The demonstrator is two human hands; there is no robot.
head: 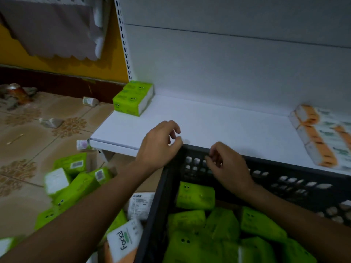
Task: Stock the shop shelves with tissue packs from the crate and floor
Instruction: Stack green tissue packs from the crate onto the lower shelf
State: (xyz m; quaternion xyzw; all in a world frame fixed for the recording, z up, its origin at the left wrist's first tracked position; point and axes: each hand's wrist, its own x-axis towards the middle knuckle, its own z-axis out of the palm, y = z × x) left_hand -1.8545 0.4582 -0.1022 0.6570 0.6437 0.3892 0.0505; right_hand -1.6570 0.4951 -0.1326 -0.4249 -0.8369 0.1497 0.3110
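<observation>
- My head camera shows my left hand (pixel 161 143) over the front edge of the shelf (pixel 228 126), right by the corner of the black crate (pixel 266 161). Its fingers are bent loosely and hold nothing.
- My right hand (pixel 228 168) is just inside the far wall of the crate. Its fingers (pixel 212 158) are curled up near the rim. I see no pack in them. I cannot tell if they touch the rim.
- The green packs (pixel 195 196) I have to move lie in a jumble in the crate, under my right arm.
- More of them, the floor packs (pixel 76 183), lie in a heap on the tiled floor (pixel 28 130) to the left of the crate. A white pack (pixel 125 240) with the word "Facial" lies there too.
- On the shelf, the stacked packs (pixel 133 97) sit in the back left corner. Orange packs (pixel 319 137) lie at the right end.
- Each green pack is a bright block with two little black eyes printed on it. The ends are white, where the paper shows.
- I think a pack is light and squashy, so it should lift with one hand.
- The wrap looks smooth and may slip. I would take a pack across its wide sides, thumb on one side and fingers on the other, and not squeeze hard.
</observation>
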